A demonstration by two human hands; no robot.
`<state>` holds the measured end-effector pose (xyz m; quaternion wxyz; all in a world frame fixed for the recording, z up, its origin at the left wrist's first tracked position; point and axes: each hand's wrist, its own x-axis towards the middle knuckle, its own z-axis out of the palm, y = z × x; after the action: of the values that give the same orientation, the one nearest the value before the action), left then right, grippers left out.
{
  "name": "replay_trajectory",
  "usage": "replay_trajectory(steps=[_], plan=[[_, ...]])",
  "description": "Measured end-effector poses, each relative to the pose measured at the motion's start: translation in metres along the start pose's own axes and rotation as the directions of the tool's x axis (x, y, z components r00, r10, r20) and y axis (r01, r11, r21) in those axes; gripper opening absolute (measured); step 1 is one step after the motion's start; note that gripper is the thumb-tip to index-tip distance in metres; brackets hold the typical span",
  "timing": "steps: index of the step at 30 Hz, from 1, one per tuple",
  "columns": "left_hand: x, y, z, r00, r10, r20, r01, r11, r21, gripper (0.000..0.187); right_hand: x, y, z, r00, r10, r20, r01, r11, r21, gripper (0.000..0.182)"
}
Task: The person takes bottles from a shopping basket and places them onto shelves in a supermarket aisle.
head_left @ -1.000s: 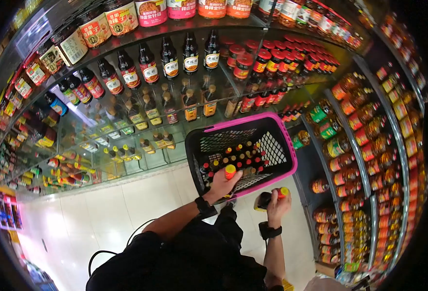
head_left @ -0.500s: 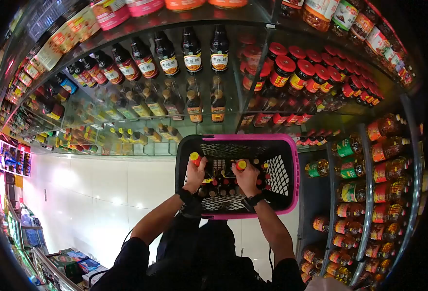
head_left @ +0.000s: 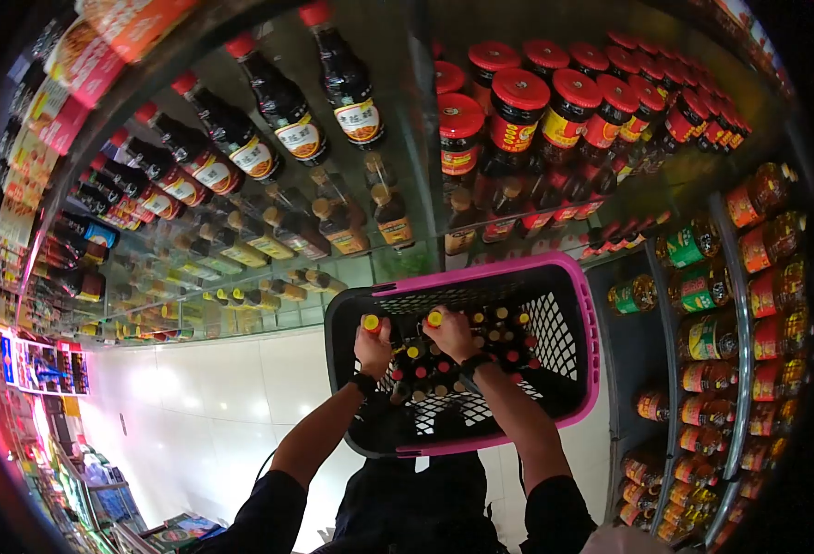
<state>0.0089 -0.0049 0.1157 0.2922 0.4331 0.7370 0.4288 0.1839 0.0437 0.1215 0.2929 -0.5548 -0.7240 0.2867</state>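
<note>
A black basket with a pink rim [head_left: 594, 360] stands in front of me, with rows of small bottles [head_left: 425, 377] upright in it, their caps red, yellow and brownish. At its left side, my left hand [head_left: 372, 355] is closed around a yellow-capped bottle [head_left: 371, 322]. My right hand [head_left: 453, 338], nearer the middle of the basket, grips another yellow-capped bottle [head_left: 435, 319] by its upper part. The fingers and the basket hide the lower parts of both bottles.
Glass shelves ahead carry dark sauce bottles [head_left: 282, 120], red-lidded jars [head_left: 518, 106] and smaller bottles [head_left: 337, 226] below. Oil bottles [head_left: 707, 337] fill a rack on the right. Pale floor tiles [head_left: 204, 388] lie to the left.
My view has tilted and come closer to the shelves. Both hands still hold their bottles; the right hand has come nearer the left, and more of the bottles in the basket show.
</note>
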Motion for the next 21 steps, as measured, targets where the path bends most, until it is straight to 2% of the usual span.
replay_trajectory(steps=[1, 2, 4, 7, 8, 10, 11, 12, 14, 15, 17, 18, 20, 21], plan=[[0.002, 0.002, 0.001, 0.998, 0.054, -0.045, -0.049, 0.994, 0.103, 0.025, 0.001, 0.007, 0.007, 1.0, 0.008, -0.004, -0.008, 1.0, 0.002, 0.031], [0.006, 0.004, 0.002, 0.998, 0.055, -0.036, -0.051, 0.993, 0.107, 0.025, 0.002, 0.014, 0.015, 1.0, 0.011, -0.007, -0.011, 1.0, 0.006, 0.031], [0.015, 0.003, 0.004, 0.936, 0.345, -0.074, -0.271, 0.837, 0.475, 0.024, 0.006, 0.015, 0.02, 1.0, 0.022, -0.014, -0.022, 1.0, 0.013, 0.032], [0.025, 0.005, 0.009, 0.965, 0.262, -0.011, -0.219, 0.829, 0.514, 0.023, 0.011, 0.02, 0.028, 0.991, 0.122, 0.058, -0.126, 0.99, 0.058, 0.034], [0.027, 0.006, 0.01, 0.965, 0.263, -0.001, -0.226, 0.827, 0.515, 0.023, 0.013, 0.022, 0.033, 0.996, 0.089, 0.024, -0.09, 0.994, 0.07, 0.029], [0.027, 0.019, 0.015, 0.998, 0.0, 0.063, -0.009, 0.989, 0.146, 0.022, 0.013, 0.035, 0.047, 0.997, 0.075, -0.013, -0.074, 0.994, 0.074, 0.026], [0.035, -0.012, 0.022, 0.997, 0.014, 0.073, -0.014, 1.0, -0.004, 0.019, 0.014, 0.042, 0.056, 0.996, 0.09, 0.013, -0.091, 0.99, 0.108, 0.026], [0.035, -0.009, 0.025, 0.997, 0.042, 0.066, -0.028, 0.98, -0.195, 0.017, 0.016, 0.046, 0.061, 0.994, 0.103, 0.039, -0.108, 0.984, 0.142, 0.026], [0.042, -0.032, 0.023, 0.986, -0.041, 0.159, 0.055, 0.995, -0.083, 0.014, 0.015, 0.054, 0.069, 0.995, 0.087, 0.039, -0.092, 0.986, 0.139, 0.027], [0.047, -0.043, 0.026, 0.984, -0.044, 0.175, 0.059, 0.995, -0.078, 0.014, 0.015, 0.054, 0.069, 0.99, 0.104, 0.1, -0.117, 0.983, 0.139, 0.031], [0.056, -0.061, 0.03, 0.972, 0.22, 0.084, -0.23, 0.963, 0.143, 0.013, 0.014, 0.058, 0.075, 0.979, 0.123, 0.162, -0.147, 0.978, 0.146, 0.035], [0.056, -0.063, 0.031, 0.971, 0.218, 0.093, -0.23, 0.962, 0.147, 0.013, 0.015, 0.063, 0.082, 0.981, 0.131, 0.147, -0.152, 0.978, 0.143, 0.035], [0.055, -0.066, 0.034, 0.99, 0.051, 0.132, -0.058, 0.997, 0.054, 0.013, 0.012, 0.07, 0.093, 0.98, 0.148, 0.13, -0.166, 0.975, 0.144, 0.035], [0.057, -0.07, 0.036, 0.989, 0.052, 0.139, -0.06, 0.996, 0.058, 0.013, 0.013, 0.073, 0.097, 0.989, 0.132, 0.07, -0.14, 0.982, 0.129, 0.029]])
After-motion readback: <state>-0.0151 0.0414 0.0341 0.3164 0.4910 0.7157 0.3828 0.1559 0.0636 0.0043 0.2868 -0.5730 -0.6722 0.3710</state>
